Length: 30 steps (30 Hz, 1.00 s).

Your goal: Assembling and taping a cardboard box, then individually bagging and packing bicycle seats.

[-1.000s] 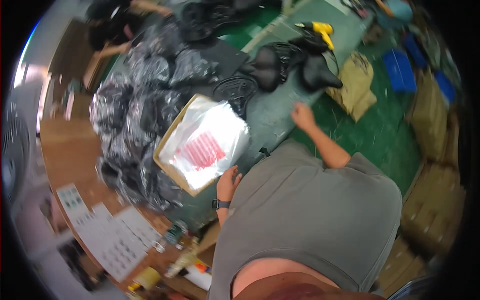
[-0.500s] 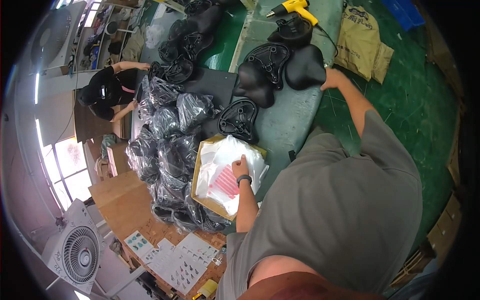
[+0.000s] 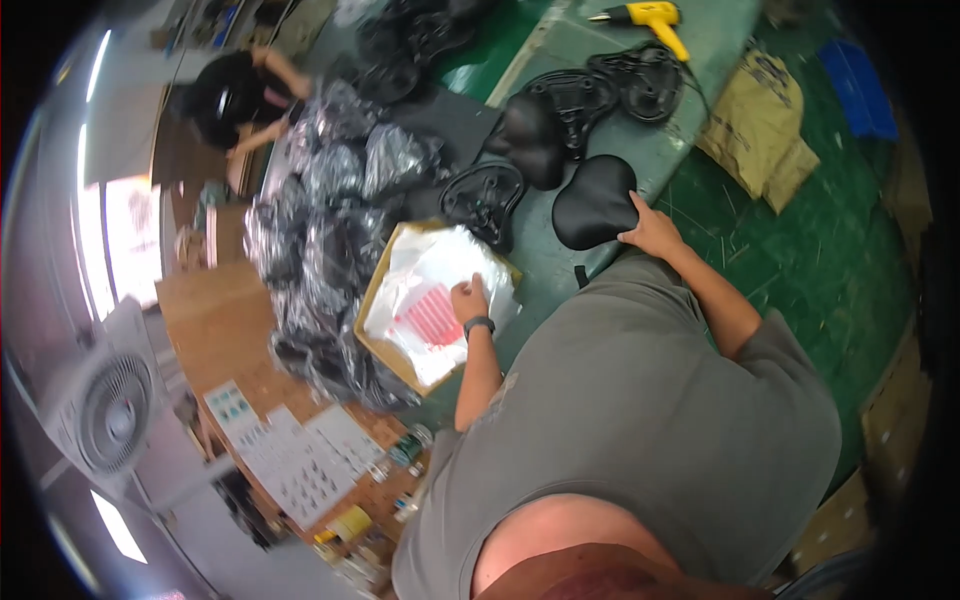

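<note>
My right hand [image 3: 655, 228] grips the edge of a smooth black bicycle saddle [image 3: 594, 203], its rounded top facing up above the green-grey table. My left hand [image 3: 468, 300], with a dark band on the wrist, is closed with curled fingers on the top of a stack of clear plastic bags [image 3: 400, 290] with red print. The bags lie in an open cardboard box [image 3: 372, 345]. Just beyond the box lies a saddle with its ribbed underside up [image 3: 482, 200]. More black saddles [image 3: 535, 140] lie together farther along the table.
Saddles wrapped in clear plastic [image 3: 335, 230] are piled left of the box. A yellow heat gun [image 3: 650, 20] lies at the far table end. A co-worker [image 3: 225, 105] reaches in from the left. A yellow sack [image 3: 765, 125] and a blue crate [image 3: 858, 90] are on the floor at right.
My right hand has drawn one saddle away from the far group and nearer to me. My left hand stays at the plastic bags. The whole view has shifted and turned.
</note>
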Each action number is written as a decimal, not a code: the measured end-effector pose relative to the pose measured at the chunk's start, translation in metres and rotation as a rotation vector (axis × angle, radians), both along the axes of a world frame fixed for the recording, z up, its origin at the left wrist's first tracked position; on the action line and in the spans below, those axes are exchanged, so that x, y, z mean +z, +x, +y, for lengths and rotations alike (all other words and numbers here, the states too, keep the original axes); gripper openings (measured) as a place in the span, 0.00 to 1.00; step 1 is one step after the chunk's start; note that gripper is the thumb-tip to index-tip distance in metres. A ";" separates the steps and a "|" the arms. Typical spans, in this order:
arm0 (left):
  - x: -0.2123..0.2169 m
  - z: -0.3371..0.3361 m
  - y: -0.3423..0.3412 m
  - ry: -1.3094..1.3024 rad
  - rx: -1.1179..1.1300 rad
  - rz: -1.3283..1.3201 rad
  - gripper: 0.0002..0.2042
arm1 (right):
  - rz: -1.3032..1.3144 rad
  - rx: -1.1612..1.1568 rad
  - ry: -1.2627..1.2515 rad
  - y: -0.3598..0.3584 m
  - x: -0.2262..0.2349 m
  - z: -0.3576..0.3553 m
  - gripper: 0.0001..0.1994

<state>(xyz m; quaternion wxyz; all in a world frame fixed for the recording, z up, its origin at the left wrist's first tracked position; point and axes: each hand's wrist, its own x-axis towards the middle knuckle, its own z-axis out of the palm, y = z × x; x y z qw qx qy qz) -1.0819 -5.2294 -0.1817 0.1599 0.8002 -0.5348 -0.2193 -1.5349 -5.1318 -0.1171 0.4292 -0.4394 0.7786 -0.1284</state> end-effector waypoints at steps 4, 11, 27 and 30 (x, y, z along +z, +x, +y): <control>-0.024 -0.011 0.040 0.073 0.001 0.070 0.20 | -0.485 -0.217 -0.098 0.029 0.044 0.006 0.44; 0.029 0.024 0.035 -0.084 0.189 0.405 0.17 | -1.561 -0.322 0.118 0.051 0.122 0.036 0.36; 0.135 0.125 0.147 -0.426 0.665 2.325 0.06 | -1.592 0.156 0.531 0.303 0.061 -0.067 0.36; 0.154 0.145 0.146 -0.416 0.584 2.370 0.09 | -1.650 0.149 0.664 0.359 0.081 -0.067 0.33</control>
